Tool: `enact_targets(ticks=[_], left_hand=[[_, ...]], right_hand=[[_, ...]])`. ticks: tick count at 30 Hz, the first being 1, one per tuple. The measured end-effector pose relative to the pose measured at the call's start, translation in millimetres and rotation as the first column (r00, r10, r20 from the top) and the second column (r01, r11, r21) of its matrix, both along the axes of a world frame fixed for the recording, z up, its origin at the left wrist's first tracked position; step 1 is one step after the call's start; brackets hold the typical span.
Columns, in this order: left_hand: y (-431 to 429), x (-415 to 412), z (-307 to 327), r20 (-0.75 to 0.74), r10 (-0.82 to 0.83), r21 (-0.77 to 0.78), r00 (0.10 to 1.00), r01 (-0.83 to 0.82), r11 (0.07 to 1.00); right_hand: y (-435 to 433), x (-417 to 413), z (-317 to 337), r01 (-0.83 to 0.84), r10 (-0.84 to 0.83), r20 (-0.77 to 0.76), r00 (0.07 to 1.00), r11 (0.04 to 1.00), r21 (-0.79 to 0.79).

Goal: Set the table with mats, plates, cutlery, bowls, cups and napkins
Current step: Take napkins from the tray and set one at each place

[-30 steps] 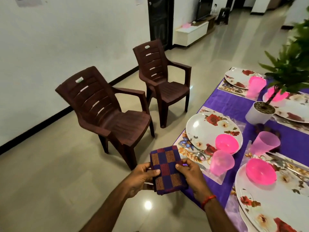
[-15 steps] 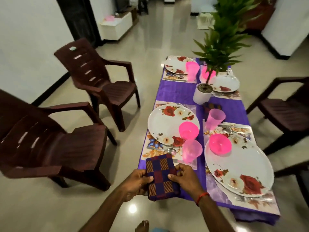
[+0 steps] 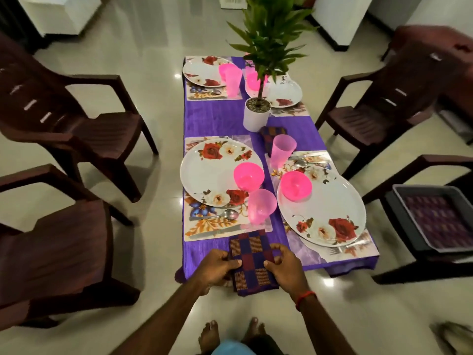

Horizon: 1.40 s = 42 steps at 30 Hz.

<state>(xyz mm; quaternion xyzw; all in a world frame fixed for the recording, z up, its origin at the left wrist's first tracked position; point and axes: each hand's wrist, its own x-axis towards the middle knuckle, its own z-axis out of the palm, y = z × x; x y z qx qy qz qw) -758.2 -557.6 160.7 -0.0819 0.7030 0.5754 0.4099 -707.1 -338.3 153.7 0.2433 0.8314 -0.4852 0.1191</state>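
The folded napkin (image 3: 252,257) is pinched along both long sides, by the left hand (image 3: 217,267) and the right hand (image 3: 284,267), thumbs on top. It is held over the near edge of the table (image 3: 202,252), its long axis pointing away from the person and its far end just beside the mat (image 3: 204,225) and cup (image 3: 261,206). That setting lies ahead and slightly left, so the left hand is judged nearer.
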Motion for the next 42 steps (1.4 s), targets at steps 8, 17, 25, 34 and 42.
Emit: enact_targets(ticks=[8,17,25,34,42], left_hand=[[20.9,-13.4,-3.8,-0.149,-0.076,-0.142,0.986,0.054,0.988],[21.0,-18.2,-10.4,-0.266,-0.216,-0.362,0.940,0.110,0.926],[22.4,-19.2,2.6,-0.441,-0.401,-0.374,0.803,0.242,0.895],[55.8,-13.6,34.2,-0.563,-0.480,-0.325,0.673,0.353,0.877],[102.1,-6.3,59.3,-0.650,-0.550,-0.359,0.525,0.426,0.830]], right_hand=[[5.0,-8.2,-6.6,0.047,-0.033,-0.085,0.996,0.986,0.163],[10.0,-12.0,-27.1,0.059,-0.040,-0.084,0.996,0.968,0.245],[9.6,4.5,-16.3,0.038,-0.001,-0.143,0.990,0.965,0.259],[24.2,23.6,16.2,0.103,-0.040,-0.195,0.980,0.941,0.324],[58.8,57.7,44.7,0.216,-0.088,-0.312,0.946,0.888,0.406]])
